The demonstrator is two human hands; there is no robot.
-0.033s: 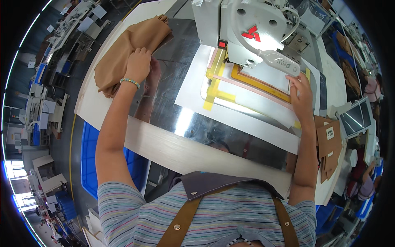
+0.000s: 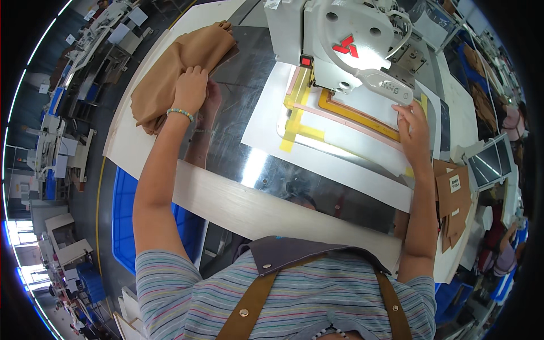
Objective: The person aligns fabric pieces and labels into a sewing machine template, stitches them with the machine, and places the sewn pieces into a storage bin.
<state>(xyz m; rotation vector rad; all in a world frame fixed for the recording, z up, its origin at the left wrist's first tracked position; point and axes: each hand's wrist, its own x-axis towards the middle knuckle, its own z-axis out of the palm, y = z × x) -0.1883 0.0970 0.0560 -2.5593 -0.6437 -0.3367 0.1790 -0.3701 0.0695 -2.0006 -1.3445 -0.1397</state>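
Observation:
My left hand (image 2: 191, 90) lies on a folded brown leather-like piece (image 2: 161, 73) at the far left of the table, its fingers curled over a fold. My right hand (image 2: 415, 131) is raised at the right side of the sewing machine (image 2: 334, 39), index finger and thumb apart. Its fingertips are close beside the tip of a grey lamp (image 2: 388, 86); whether they touch it I cannot tell. Under the machine head sits a yellow-orange clamp frame (image 2: 362, 120). A clear template with yellow tape (image 2: 293, 126) lies beneath it, on a white sheet (image 2: 260, 127).
Shiny metal plate (image 2: 232, 124) covers the middle of the table, with a pale wooden edge (image 2: 226, 198) nearest me. A blue crate (image 2: 123, 221) stands below on the left. Brown cardboard pieces (image 2: 452, 198) hang at the right, beside a small screen (image 2: 491, 162).

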